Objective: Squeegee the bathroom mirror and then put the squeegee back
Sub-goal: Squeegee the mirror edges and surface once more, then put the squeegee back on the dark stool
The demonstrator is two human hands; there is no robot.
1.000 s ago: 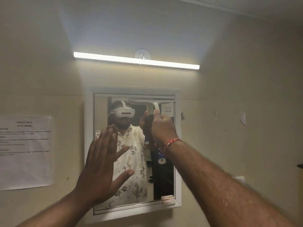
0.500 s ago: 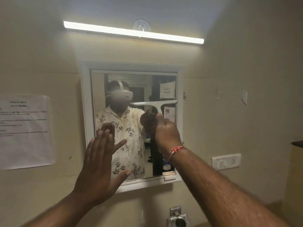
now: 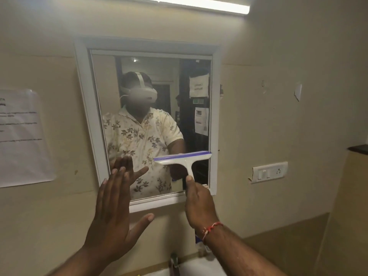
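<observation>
A white-framed bathroom mirror (image 3: 111, 76) hangs on the beige wall straight ahead. My right hand (image 3: 198, 202) grips the handle of a white squeegee (image 3: 184, 159) with a blue rubber blade. The blade lies level against the glass in the mirror's lower right part, its right end at the frame. My left hand (image 3: 113, 216) is raised flat with fingers spread, in front of the mirror's lower left corner, holding nothing. The mirror reflects a person in a floral shirt wearing a headset.
A paper notice (image 3: 22, 136) is taped to the wall at left. A switch and socket plate (image 3: 268, 172) sits right of the mirror. Below are a tap (image 3: 174, 261) and a white basin rim (image 3: 199, 267). A tube light (image 3: 199, 4) runs along the top.
My right hand has drawn the squeegee down the right side of the glass, from the top edge to the lower part. The view tilted downward. My left hand stayed raised and open.
</observation>
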